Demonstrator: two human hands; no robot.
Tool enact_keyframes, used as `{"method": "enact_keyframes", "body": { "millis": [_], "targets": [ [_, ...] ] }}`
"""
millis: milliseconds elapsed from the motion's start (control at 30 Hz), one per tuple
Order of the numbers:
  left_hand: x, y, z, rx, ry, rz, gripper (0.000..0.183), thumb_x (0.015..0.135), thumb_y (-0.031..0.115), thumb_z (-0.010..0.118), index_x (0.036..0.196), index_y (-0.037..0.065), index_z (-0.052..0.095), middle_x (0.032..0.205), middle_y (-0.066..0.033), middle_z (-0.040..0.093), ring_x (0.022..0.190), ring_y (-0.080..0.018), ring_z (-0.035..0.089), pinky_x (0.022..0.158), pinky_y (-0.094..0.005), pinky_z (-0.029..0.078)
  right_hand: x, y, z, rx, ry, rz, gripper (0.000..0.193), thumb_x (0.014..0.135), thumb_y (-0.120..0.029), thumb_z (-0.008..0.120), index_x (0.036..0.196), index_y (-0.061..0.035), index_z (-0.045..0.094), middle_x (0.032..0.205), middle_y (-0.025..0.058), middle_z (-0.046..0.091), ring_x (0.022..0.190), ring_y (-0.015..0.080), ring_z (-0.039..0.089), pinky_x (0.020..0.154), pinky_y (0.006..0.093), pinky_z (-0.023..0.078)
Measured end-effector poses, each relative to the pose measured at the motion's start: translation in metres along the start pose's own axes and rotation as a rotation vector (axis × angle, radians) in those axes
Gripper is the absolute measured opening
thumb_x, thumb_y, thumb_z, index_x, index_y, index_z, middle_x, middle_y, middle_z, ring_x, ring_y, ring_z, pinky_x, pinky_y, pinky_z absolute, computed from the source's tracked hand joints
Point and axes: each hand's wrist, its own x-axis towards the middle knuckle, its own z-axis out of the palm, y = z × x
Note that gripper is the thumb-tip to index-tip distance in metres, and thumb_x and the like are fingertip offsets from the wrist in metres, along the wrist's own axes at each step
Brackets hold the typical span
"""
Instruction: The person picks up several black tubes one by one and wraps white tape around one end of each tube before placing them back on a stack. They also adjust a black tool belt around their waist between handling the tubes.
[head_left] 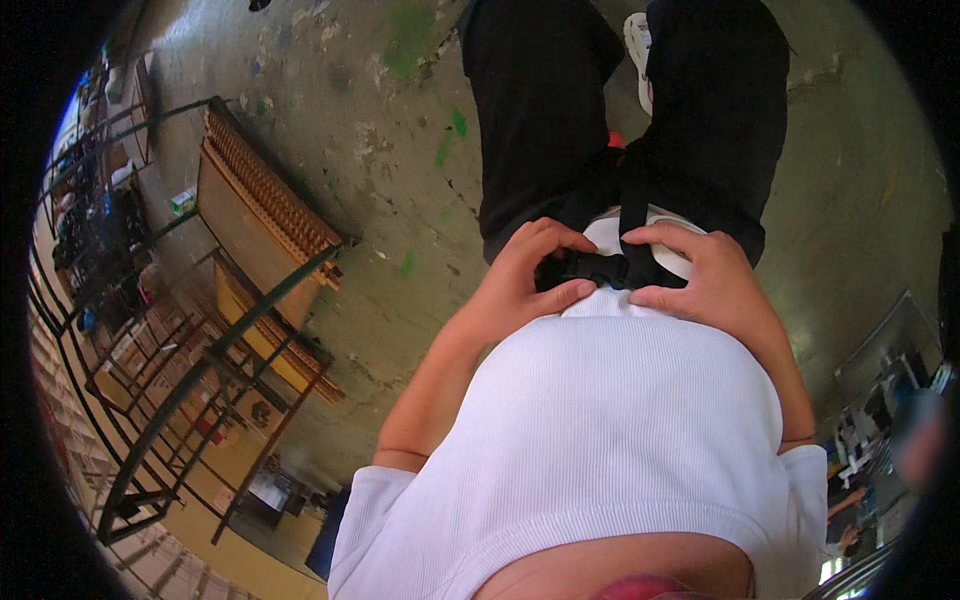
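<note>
At my waist, over the hem of my white ribbed shirt (620, 380), runs a black strap with a black plastic buckle (597, 267). My left hand (523, 272) is closed on the buckle's left side, thumb below and index finger above. On the other side my right hand (712, 275) pinches the black strap (655, 272) between thumb and fingers, close to the buckle. A narrower black strap (634, 195) goes up from there between my legs in black trousers (540, 110). The two halves of the buckle look joined. My palms hide the strap's outer ends.
A dark metal frame rack (225, 345) stands at left, with stacked brown ridged panels (265, 190) on it. Worn concrete floor (390, 150) with green paint spots lies around me. At the far right a person's arm (850, 500) shows among cluttered equipment.
</note>
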Motion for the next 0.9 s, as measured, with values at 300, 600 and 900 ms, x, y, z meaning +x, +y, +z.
{"method": "enact_keyframes", "body": {
  "millis": [300,600,900],
  "targets": [
    [0.016,0.005,-0.007,0.052,-0.154,-0.025,0.040,0.071,0.021,0.068,0.102,0.000,0.055,0.098,-0.0106,0.053,0.095,-0.0254,0.051,0.087,-0.0331,0.040,0.000,-0.001,-0.004,0.091,0.029,-0.007,0.051,0.060,-0.020,0.080,0.109,-0.0108,0.067,0.105,0.0113,0.068,0.092,0.0277,0.067,0.085,0.0335,0.050],
    [0.026,0.010,-0.007,0.156,-0.224,0.013,0.042,0.070,0.017,0.073,0.105,0.003,0.055,0.102,-0.0110,0.057,0.099,-0.0280,0.051,0.089,-0.0353,0.041,-0.001,0.008,-0.007,0.306,0.043,0.082,0.060,0.061,-0.009,0.077,0.119,-0.0129,0.061,0.110,0.0100,0.065,0.093,0.0221,0.063,0.083,0.0317,0.050],
    [0.024,0.025,-0.001,0.195,-0.167,-0.202,0.042,0.071,0.009,0.073,0.107,0.002,0.054,0.102,-0.0114,0.059,0.099,-0.0253,0.054,0.092,-0.0345,0.041,-0.031,0.028,-0.035,0.485,-0.040,0.329,0.061,0.069,0.003,0.056,0.127,-0.0146,0.052,0.093,0.0064,0.063,0.083,0.0139,0.058,0.073,0.0278,0.047]
  ]
}}
